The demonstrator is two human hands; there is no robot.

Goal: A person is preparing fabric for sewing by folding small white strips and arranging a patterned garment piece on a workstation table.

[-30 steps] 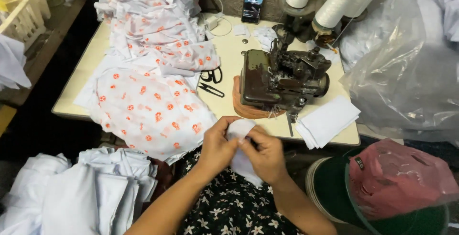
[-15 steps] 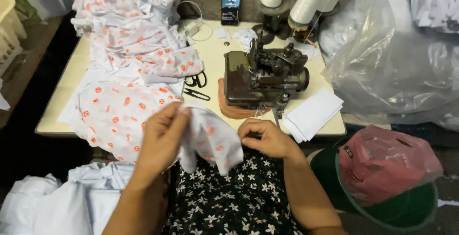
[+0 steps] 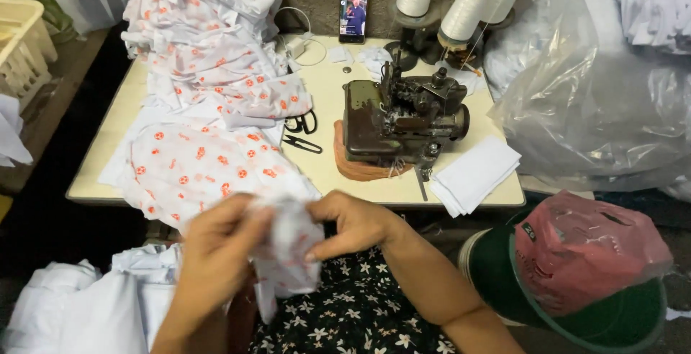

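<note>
Your left hand [image 3: 216, 249] and your right hand [image 3: 345, 224] meet over your lap, just in front of the table's [image 3: 324, 174] near edge, and between them they hold a small piece of white fabric with red dots [image 3: 288, 253]. The left fingers are curled over its left side and pressed into the cloth; the right thumb and fingers pinch its upper right edge. The piece is bunched and blurred, so its exact shape cannot be told; its lower end hangs down onto your dark flowered garment [image 3: 345, 311].

On the table, to the left, lies a broad heap of the same red-dotted cloth [image 3: 209, 159], with a taller pile [image 3: 209, 30] behind it. A dark sewing machine [image 3: 403, 116] stands near the table's middle on a brown pad, well apart from your hands. Black scissors [image 3: 302, 131] lie between the cloth heap and the machine. A stack of plain white pieces [image 3: 475, 174] sits at the right front corner, just beside the machine. A phone [image 3: 354, 10] leans upright against the wall at the back, and white thread cones [image 3: 461, 1] stand to its right.

Beside your right forearm is a green bin [image 3: 497, 275] holding a pink plastic bag [image 3: 583, 253]. Clear plastic bags [image 3: 590, 95] are piled to the right of the table, and folded white cloth [image 3: 86, 303] lies low at your left
</note>
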